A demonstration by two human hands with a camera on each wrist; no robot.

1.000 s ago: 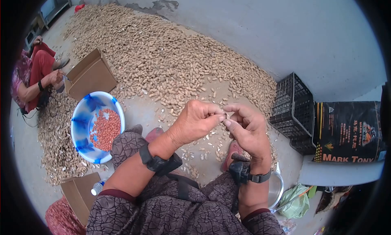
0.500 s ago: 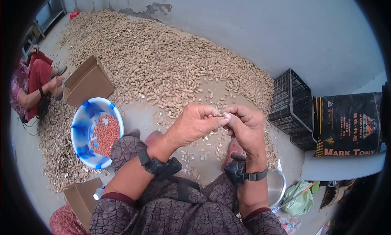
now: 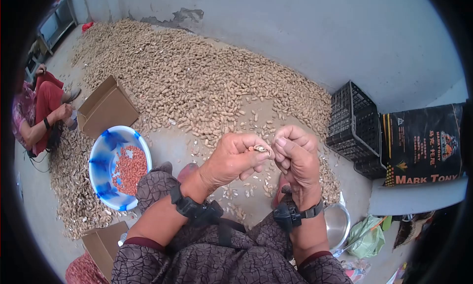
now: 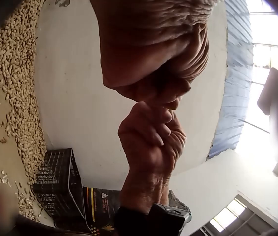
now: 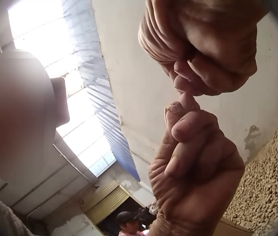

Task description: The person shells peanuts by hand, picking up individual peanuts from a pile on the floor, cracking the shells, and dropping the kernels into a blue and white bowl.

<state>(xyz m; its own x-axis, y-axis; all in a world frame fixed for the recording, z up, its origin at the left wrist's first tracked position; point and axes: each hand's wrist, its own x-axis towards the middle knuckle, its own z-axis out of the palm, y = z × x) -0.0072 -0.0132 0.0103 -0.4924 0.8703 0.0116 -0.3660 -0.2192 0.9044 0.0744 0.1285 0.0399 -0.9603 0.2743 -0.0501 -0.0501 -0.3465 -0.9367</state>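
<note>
at the far left, another person sits beside an open cardboard box. next comes the blue-and-white basin on the floor, with reddish kernels inside it. its rim is close to the wearer's knee, so a careless shift of that leg could tip it and spill them.

near the middle, the left hand pinches an opened peanut pod between thumb and fingers, a reddish kernel showing in it. the pod is held above the floor, well apart from the basin. the likeliest mishap is the kernel slipping out if the pinch loosens or the pod twists, and getting lost among the loose shells below. squeezing too hard could split it.

just right of that, the right hand has its fingers curled and thumb drawn in; whether anything is caught between them, i cannot tell. pulling abruptly from this side could jerk the pod loose. further right, the black crate stands clear of both hands, beside the printed bag.
</note>
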